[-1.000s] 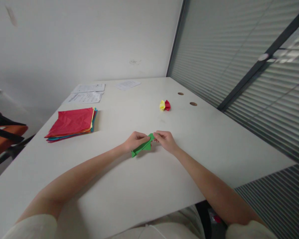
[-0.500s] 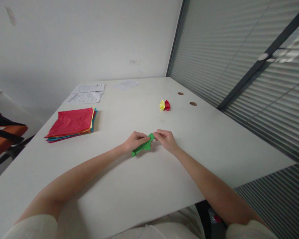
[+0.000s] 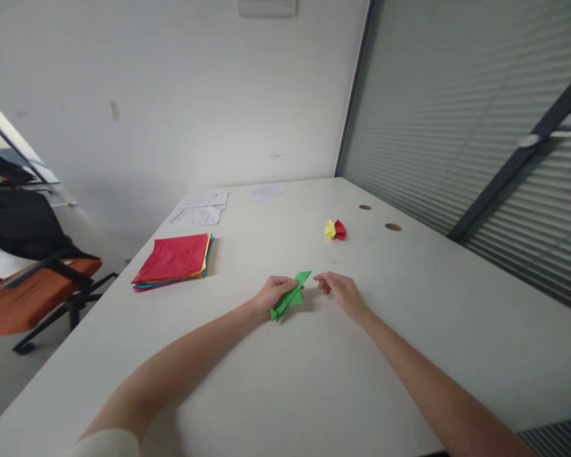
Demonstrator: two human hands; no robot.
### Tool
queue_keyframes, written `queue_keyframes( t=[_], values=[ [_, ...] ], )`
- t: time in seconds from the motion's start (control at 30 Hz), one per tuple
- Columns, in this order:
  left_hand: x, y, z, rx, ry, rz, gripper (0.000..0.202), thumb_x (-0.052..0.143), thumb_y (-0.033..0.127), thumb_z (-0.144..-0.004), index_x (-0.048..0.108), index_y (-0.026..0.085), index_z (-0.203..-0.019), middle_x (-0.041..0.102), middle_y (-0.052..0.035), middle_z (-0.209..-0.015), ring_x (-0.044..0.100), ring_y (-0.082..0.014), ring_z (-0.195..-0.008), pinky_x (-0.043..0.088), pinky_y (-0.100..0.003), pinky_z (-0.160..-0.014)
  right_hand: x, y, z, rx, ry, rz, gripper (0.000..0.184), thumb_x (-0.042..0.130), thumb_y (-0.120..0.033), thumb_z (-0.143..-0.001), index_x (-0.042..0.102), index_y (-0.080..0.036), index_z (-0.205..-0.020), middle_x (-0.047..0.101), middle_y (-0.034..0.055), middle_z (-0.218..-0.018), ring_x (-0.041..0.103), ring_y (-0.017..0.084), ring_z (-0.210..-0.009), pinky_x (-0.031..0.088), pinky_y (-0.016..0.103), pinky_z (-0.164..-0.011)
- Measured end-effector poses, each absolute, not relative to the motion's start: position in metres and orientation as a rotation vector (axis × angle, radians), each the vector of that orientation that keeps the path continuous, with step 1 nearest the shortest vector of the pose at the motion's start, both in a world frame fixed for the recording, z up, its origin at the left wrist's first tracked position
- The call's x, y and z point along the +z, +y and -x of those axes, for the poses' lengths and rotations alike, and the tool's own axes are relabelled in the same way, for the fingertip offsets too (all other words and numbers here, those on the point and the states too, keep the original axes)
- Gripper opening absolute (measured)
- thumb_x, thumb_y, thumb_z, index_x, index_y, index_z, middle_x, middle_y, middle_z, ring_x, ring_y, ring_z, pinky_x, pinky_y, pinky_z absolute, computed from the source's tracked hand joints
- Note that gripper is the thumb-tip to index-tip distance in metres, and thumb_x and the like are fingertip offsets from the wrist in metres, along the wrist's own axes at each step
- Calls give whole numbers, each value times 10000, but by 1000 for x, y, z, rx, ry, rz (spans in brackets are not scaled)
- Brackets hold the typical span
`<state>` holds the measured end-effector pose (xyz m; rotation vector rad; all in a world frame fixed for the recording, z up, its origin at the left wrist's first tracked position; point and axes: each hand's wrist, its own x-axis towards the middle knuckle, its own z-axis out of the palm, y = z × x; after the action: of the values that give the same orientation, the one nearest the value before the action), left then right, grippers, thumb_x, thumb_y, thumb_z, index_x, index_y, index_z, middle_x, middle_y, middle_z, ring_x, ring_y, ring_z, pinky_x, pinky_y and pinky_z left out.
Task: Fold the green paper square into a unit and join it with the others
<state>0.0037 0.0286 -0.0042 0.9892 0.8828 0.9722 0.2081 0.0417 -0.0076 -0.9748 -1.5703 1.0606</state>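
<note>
A folded piece of green paper [image 3: 291,298] is pinched in my left hand [image 3: 275,293], thumb on top and fingers beneath. The paper is narrow and slants up to the right, with a small triangular flap on its lower side and a pointed far tip. Just right of that tip is my right hand [image 3: 341,291], apart from the paper. Its index finger reaches out, the other fingers bend loosely, and nothing shows in them.
A stack of coloured paper sheets [image 3: 176,259], red on top, lies on the white table [image 3: 247,393] at left. Printed sheets [image 3: 197,216] are behind it. A yellow and red folded paper piece [image 3: 335,230] sits near two round table holes [image 3: 393,227]. An orange chair [image 3: 42,285] stands left.
My right hand has let go of the green paper's upper end and drawn off to the right. My left hand still holds it. The view has tilted up and turned left.
</note>
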Motion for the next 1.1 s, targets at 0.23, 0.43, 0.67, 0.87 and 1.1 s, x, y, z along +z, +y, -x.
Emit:
queue_keyframes(
  t=[0.23, 0.43, 0.67, 0.87, 1.1],
  values=[
    [5, 22, -6, 987, 878, -947, 511, 814, 517, -540, 700, 58, -736, 681, -91, -655, 598, -131, -555, 444, -243, -587, -3, 37, -203, 1095, -1595, 1019, 600, 518, -719, -754, 718, -153, -780, 591, 36, -607, 521, 140, -563, 441, 281, -544],
    [6, 21, -7, 983, 862, -923, 498, 831, 507, -503, 703, 75, -716, 682, -81, -643, 598, -133, -549, 443, -245, -579, -4, 34, -200, 1092, -1641, 1022, 592, 523, -712, -752, 718, -153, -765, 589, 37, -612, 535, 145, -587, 442, 275, -548],
    [4, 22, -6, 979, 861, -940, 482, 825, 514, -513, 692, 81, -675, 684, -84, -649, 594, -132, -547, 443, -245, -572, -6, 33, -200, 1105, -1650, 1033, 593, 505, -704, -771, 717, -150, -761, 592, 38, -609, 541, 146, -580, 439, 275, -547],
    [4, 21, -7, 985, 860, -930, 480, 830, 504, -513, 696, 77, -688, 683, -81, -649, 590, -128, -548, 440, -244, -579, -7, 32, -200, 1098, -1669, 1026, 597, 506, -701, -774, 718, -143, -746, 589, 37, -589, 535, 144, -564, 423, 273, -536],
    [8, 19, -8, 984, 877, -945, 480, 828, 506, -504, 705, 77, -678, 673, -75, -619, 580, -129, -531, 444, -252, -578, -4, 31, -199, 1092, -1692, 1022, 579, 503, -686, -785, 716, -149, -753, 589, 34, -593, 537, 148, -568, 424, 273, -541]
  ],
)
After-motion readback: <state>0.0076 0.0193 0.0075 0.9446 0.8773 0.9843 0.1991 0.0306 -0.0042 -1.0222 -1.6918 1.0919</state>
